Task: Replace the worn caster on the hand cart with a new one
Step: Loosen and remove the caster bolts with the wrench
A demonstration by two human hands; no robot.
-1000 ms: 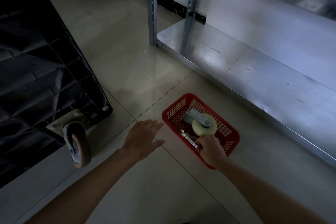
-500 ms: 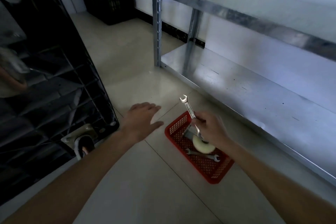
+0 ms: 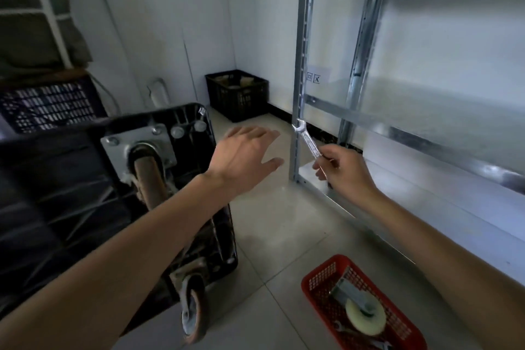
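From the head camera, you are looking forward and down over both bare forearms at a tiled floor (image 3: 284,224). Your left hand (image 3: 241,159) is hanging in the air with its fingers spread and relaxed, holding nothing, just to the right of the hand cart (image 3: 85,185). The cart is lying tipped on its side at your left, its black ribbed underside facing you and its right edge running down toward the floor tiles.

Two wheels are showing on that underside. The worn caster (image 3: 147,176) is sitting on a square metal plate near the cart's upper corner, partly behind your left forearm. A second wheel (image 3: 193,312) is resting low, at the cart's bottom edge.

Your right hand (image 3: 343,170) is raised, its fingers curling round the lower end of a silver wrench (image 3: 308,142). The wrench's open end is pointing up and left, just in front of the upright post of a metal shelf rack (image 3: 301,94), whose shelves are filling the right side.

At bottom right, a red basket (image 3: 318,281) is sitting on the floor beside the lowest shelf edge. The new caster (image 3: 365,318), with a pale wheel, is lying inside it, and another wrench (image 3: 341,327) is lying next to that.

Bare floor is opening between the cart and the rack, running back to a black crate (image 3: 238,96) against the far wall.
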